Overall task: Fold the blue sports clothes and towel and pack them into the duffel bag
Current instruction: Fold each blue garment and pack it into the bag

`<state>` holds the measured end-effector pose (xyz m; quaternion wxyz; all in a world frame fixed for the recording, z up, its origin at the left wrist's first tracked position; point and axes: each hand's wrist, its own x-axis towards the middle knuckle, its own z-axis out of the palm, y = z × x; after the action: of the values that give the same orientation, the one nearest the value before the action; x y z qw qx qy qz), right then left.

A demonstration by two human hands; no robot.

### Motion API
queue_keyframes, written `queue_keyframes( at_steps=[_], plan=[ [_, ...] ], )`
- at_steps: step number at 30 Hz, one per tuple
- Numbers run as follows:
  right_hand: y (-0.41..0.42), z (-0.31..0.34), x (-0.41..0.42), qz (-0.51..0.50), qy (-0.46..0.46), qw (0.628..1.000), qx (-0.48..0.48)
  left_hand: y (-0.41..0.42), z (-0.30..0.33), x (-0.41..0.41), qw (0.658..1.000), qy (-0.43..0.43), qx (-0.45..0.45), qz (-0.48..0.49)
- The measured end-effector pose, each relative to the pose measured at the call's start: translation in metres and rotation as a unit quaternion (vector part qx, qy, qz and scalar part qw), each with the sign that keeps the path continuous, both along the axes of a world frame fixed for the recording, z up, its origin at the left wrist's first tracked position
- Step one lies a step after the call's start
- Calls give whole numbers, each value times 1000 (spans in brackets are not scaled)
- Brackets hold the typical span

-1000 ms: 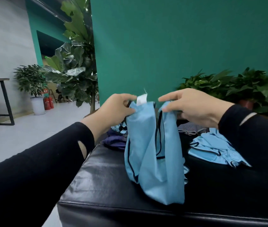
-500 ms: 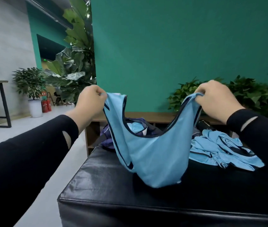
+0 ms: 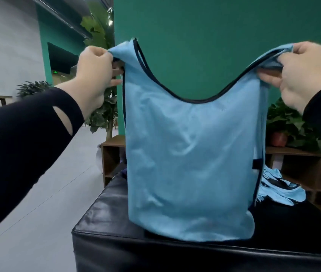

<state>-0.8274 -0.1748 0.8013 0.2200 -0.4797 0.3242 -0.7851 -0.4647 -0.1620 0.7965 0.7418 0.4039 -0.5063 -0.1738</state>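
Light blue mesh with dark piping forms the sleeveless vest (image 3: 191, 154), held up by its shoulder straps, one gripped in the left hand (image 3: 95, 75), the other in the right hand (image 3: 308, 73), its hem draped on the glossy black padded bench (image 3: 106, 218).

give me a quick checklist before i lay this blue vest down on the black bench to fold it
1. Left hand grip on one shoulder strap: ok.
2. Right hand grip on the other strap: ok.
3. Blue vest spread flat between the hands: ok, a few wrinkles.
4. Hem clear of the black bench: not ok, it touches the top.
5. Crumpled blue garment out of the way: cannot tell, it lies close behind the vest.
6. Duffel bag within reach: cannot tell, mostly hidden.
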Motion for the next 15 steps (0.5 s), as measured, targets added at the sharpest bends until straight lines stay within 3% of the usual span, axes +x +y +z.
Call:
queue_keyframes(
  at_steps=[5,11,15],
  plan=[
    [-32,-56,0,27,35,995,94,-27,-42,-3,988,-101,115,2],
    [-88,-110,10,36,91,979,176,-99,-92,-5,951,-184,247,-24],
    [-159,-121,25,6,88,981,173,-182,-101,-11,953,-218,211,12]
  ],
)
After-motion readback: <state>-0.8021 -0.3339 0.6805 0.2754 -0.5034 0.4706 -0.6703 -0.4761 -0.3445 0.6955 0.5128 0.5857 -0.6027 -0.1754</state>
